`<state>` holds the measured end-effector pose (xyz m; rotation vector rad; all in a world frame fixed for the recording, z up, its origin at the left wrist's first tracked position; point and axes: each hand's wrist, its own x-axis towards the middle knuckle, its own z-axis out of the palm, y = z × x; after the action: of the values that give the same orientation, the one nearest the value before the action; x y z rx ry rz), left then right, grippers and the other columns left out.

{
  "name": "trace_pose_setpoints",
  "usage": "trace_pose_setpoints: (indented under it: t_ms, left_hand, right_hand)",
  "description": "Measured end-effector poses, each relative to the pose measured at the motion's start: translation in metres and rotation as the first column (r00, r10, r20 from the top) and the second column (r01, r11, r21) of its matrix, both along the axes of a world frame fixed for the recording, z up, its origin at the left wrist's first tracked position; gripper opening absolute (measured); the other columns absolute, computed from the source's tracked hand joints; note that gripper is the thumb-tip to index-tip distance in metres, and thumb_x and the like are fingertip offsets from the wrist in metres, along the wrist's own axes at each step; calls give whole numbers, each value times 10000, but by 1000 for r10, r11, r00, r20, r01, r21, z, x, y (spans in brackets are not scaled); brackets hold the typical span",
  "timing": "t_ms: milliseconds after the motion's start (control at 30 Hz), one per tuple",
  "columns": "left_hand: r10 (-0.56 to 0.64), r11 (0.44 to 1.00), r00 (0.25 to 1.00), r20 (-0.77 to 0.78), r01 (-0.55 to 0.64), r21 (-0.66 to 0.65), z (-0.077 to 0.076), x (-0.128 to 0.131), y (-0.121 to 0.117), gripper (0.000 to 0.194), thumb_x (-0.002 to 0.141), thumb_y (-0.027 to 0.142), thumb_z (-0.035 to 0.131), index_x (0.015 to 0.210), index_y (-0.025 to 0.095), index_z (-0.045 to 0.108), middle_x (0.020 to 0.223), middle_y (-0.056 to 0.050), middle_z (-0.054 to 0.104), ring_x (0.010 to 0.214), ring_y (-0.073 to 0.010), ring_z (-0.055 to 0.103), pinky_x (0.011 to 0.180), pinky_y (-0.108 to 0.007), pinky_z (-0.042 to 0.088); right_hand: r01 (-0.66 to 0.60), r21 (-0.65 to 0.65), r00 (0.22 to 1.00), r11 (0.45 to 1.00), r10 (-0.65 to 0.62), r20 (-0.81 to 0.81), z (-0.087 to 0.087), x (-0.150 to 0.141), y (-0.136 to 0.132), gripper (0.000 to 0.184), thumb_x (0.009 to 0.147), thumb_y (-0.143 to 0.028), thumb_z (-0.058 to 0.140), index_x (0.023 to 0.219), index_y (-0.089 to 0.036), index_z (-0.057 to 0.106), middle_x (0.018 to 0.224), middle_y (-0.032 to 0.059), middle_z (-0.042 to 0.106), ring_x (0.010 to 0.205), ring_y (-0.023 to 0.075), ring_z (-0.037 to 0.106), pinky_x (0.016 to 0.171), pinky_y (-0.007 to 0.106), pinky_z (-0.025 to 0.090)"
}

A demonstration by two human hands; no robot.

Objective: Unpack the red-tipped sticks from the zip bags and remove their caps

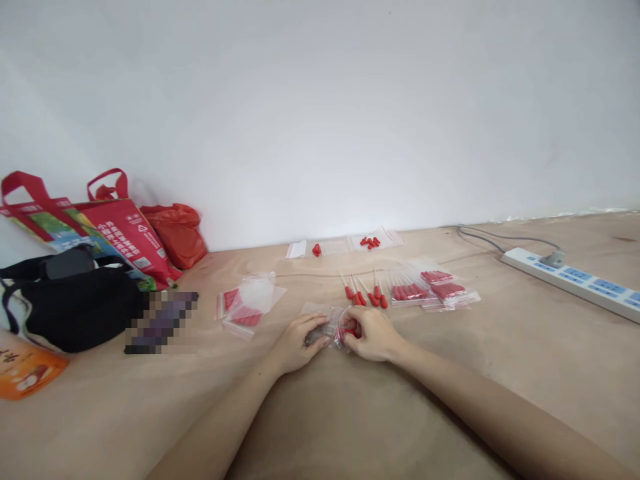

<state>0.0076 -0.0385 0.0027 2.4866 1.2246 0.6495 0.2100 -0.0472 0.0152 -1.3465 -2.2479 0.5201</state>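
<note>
My left hand and my right hand both pinch a small clear zip bag lying on the wooden table. Red-tipped pieces show inside the bag under my right fingers. Just beyond lie several loose droppers with red bulbs. Filled bags of red-bulbed droppers sit to their right. More filled bags lie to the left of my hands.
Loose red bulbs and empty clear bags lie by the white wall. A white power strip with a grey cable sits far right. Red tote bags, a red plastic bag and a black bag crowd the left.
</note>
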Motion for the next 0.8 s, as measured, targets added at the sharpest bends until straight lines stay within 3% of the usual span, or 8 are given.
trace_pose_setpoints:
  t_ms: [167, 300, 433, 567, 667, 800]
  left_hand:
    - [-5, 1000, 1000, 11, 5, -4, 1, 0, 0, 324, 776, 299, 539, 1082, 197, 576, 1131, -70, 595, 1062, -198, 537, 928, -364, 430]
    - [-9, 1000, 1000, 13, 9, -16, 1, 0, 0, 327, 779, 320, 541, 1080, 198, 576, 1134, -68, 592, 1063, -195, 536, 930, -357, 426]
    - [-2, 1000, 1000, 24, 2, -24, 2, 0, -1, 321, 767, 293, 550, 1073, 198, 575, 1130, -61, 594, 1058, -192, 538, 929, -346, 428]
    - [9, 999, 1000, 12, -8, -37, 3, 0, -1, 335, 766, 283, 544, 1092, 209, 559, 1138, -50, 592, 1072, -187, 527, 943, -348, 413]
    - [19, 998, 1000, -3, -19, -53, 2, -1, 0, 352, 772, 292, 532, 1114, 209, 548, 1158, -48, 580, 1089, -186, 516, 954, -348, 403]
    - [6, 998, 1000, -21, -7, -59, 1, -4, 1, 362, 785, 302, 511, 1133, 208, 541, 1192, -49, 557, 1119, -185, 492, 971, -349, 386]
  right_hand:
    - [-83, 50, 994, 995, 79, 73, 0, 3, -1, 126, 677, -304, 556, 745, -199, 541, 768, 3, 573, 642, 121, 494, 516, 214, 252]
    - [-56, 28, 991, 998, 52, 121, 0, 1, -1, 79, 642, -252, 559, 690, -193, 537, 700, -4, 563, 585, 112, 468, 504, 220, 239]
    - [-6, 35, 999, 999, 5, 52, 1, 2, -1, 49, 624, -202, 542, 668, -191, 523, 661, -14, 543, 582, 108, 459, 527, 213, 279]
    - [-49, 68, 999, 996, 49, -7, -4, 5, 0, 75, 647, -203, 519, 717, -180, 508, 731, 9, 549, 630, 117, 479, 570, 216, 331]
    - [-114, 101, 993, 988, 109, 50, -7, 5, 0, 123, 681, -209, 495, 793, -157, 506, 811, 56, 567, 700, 145, 504, 605, 235, 356]
    - [-101, 94, 989, 990, 90, 120, -4, 6, -3, 188, 718, -210, 468, 882, -137, 526, 834, 92, 603, 716, 180, 538, 612, 269, 374]
